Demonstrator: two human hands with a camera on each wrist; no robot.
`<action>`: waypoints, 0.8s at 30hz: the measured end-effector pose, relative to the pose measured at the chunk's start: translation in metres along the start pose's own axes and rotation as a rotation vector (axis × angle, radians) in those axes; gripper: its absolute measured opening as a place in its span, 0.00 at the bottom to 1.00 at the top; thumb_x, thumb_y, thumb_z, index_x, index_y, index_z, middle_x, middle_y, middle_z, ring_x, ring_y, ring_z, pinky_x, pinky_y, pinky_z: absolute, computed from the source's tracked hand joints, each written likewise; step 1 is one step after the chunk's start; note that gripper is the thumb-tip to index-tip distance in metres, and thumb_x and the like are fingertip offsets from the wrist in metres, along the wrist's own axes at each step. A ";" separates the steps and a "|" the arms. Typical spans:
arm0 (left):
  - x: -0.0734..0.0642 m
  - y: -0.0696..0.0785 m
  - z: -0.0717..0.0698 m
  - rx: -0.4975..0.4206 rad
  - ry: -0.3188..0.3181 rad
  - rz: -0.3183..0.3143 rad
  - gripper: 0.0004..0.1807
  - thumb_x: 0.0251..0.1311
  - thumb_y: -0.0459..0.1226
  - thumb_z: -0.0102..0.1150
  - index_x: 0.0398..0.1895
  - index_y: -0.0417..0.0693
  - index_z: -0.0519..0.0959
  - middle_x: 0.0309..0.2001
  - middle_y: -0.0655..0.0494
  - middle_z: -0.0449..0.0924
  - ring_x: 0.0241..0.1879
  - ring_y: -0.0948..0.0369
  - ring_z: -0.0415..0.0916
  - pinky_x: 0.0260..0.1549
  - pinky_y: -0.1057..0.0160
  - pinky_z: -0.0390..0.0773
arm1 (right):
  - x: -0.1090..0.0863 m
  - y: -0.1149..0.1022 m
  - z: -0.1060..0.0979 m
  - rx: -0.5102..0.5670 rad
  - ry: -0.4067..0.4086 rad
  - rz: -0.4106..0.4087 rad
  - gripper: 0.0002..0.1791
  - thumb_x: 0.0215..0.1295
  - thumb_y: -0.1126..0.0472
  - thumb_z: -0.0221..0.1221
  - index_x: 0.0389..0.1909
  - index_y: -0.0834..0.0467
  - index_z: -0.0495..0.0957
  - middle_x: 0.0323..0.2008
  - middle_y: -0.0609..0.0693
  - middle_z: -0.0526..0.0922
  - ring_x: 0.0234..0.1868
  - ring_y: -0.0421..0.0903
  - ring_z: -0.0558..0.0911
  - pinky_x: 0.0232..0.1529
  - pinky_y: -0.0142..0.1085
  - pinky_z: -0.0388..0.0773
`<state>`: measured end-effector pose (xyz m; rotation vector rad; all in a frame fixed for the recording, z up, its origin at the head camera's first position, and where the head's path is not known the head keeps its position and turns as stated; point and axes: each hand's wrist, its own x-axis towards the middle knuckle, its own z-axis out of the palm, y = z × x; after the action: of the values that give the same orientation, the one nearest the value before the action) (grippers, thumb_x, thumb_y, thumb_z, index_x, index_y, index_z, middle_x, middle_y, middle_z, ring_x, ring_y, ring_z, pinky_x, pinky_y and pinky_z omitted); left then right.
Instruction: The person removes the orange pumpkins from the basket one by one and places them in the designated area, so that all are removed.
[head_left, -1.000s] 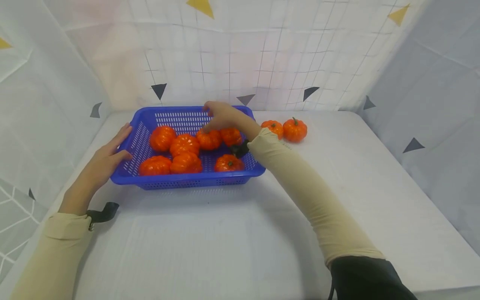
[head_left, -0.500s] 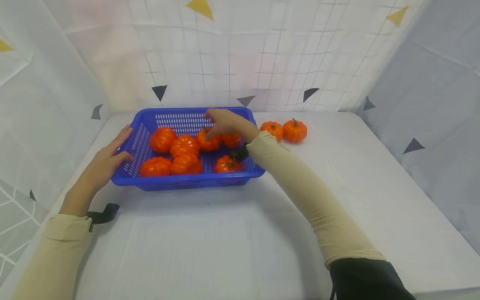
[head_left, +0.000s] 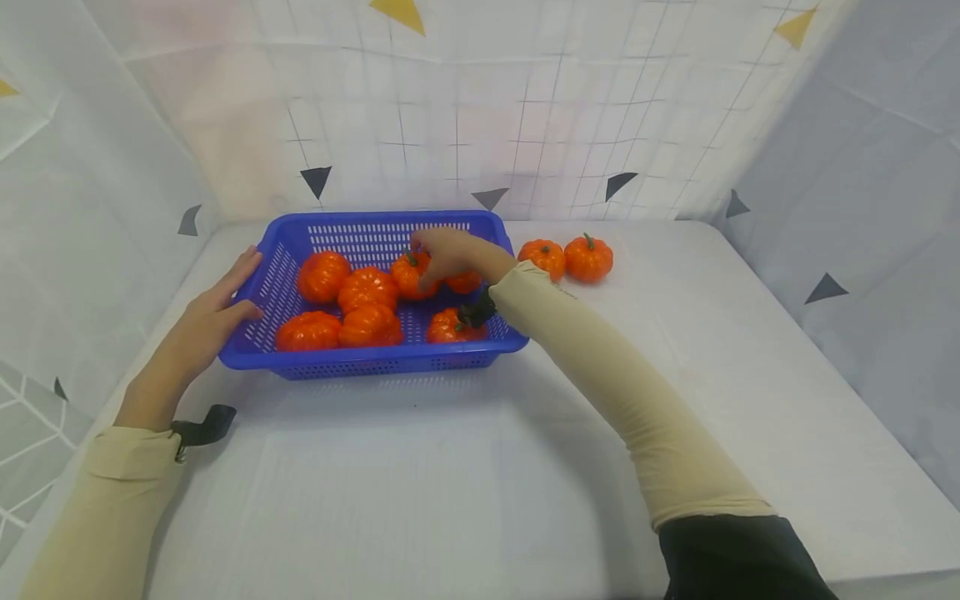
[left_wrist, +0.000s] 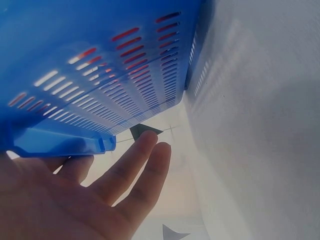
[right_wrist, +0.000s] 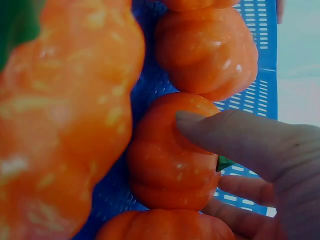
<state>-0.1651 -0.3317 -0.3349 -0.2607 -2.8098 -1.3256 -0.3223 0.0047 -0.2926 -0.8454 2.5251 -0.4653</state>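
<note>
A blue perforated plastic basket [head_left: 375, 360] holds several glossy orange pumpkins [head_left: 369, 325]. My left hand [head_left: 202, 321] rests against its left rim, fingers extended; from below, the left wrist view shows two fingers [left_wrist: 147, 172] straight and apart beside the rim. Inside the basket, my right hand [head_left: 453, 252] reaches over a small pumpkin [head_left: 407, 279] with a green stem. In the right wrist view the thumb [right_wrist: 220, 127] lies across this pumpkin [right_wrist: 170, 155] while the other fingers curve behind it, holding it. Another pumpkin [head_left: 465, 283] is partly hidden under the right hand.
Two more pumpkins, one stemmed pumpkin [head_left: 588, 258] and its neighbour [head_left: 542, 258], sit on the white table [head_left: 450, 483] right of the basket. White patterned cloth [head_left: 465, 108] hangs behind. Black wrist-camera mounts [head_left: 206, 425] stick out from the wrists.
My right hand has come down from near the basket's back rim, its thumb shifting nearer and slightly right around the pumpkin, whose stem now shows. The left hand and basket stay put.
</note>
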 end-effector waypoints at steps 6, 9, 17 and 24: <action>0.000 0.002 0.000 0.004 -0.001 -0.003 0.40 0.74 0.36 0.43 0.86 0.60 0.43 0.84 0.57 0.33 0.81 0.44 0.30 0.72 0.29 0.34 | 0.003 -0.002 0.002 -0.131 0.000 0.002 0.43 0.61 0.52 0.73 0.74 0.58 0.67 0.67 0.55 0.73 0.68 0.54 0.69 0.75 0.59 0.53; 0.000 0.002 0.000 0.001 -0.001 -0.005 0.41 0.74 0.36 0.43 0.86 0.60 0.43 0.84 0.57 0.33 0.81 0.44 0.30 0.72 0.29 0.34 | 0.004 -0.001 0.003 -0.167 0.007 -0.007 0.44 0.61 0.51 0.73 0.75 0.58 0.67 0.69 0.56 0.71 0.71 0.56 0.66 0.76 0.64 0.44; -0.002 0.003 0.001 -0.005 0.009 0.005 0.40 0.74 0.36 0.43 0.86 0.58 0.44 0.84 0.55 0.34 0.81 0.43 0.31 0.71 0.27 0.34 | 0.003 0.001 0.005 -0.140 0.021 -0.003 0.43 0.60 0.51 0.75 0.74 0.54 0.69 0.67 0.54 0.74 0.67 0.54 0.70 0.74 0.56 0.60; -0.001 0.002 0.001 -0.009 0.011 0.015 0.40 0.74 0.36 0.43 0.86 0.58 0.44 0.84 0.55 0.34 0.81 0.43 0.31 0.71 0.28 0.33 | 0.002 0.004 0.003 -0.058 0.032 0.028 0.41 0.59 0.52 0.76 0.72 0.52 0.70 0.65 0.53 0.74 0.63 0.52 0.71 0.69 0.50 0.69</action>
<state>-0.1632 -0.3298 -0.3343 -0.2726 -2.7879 -1.3334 -0.3240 0.0058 -0.2969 -0.8294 2.5871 -0.4013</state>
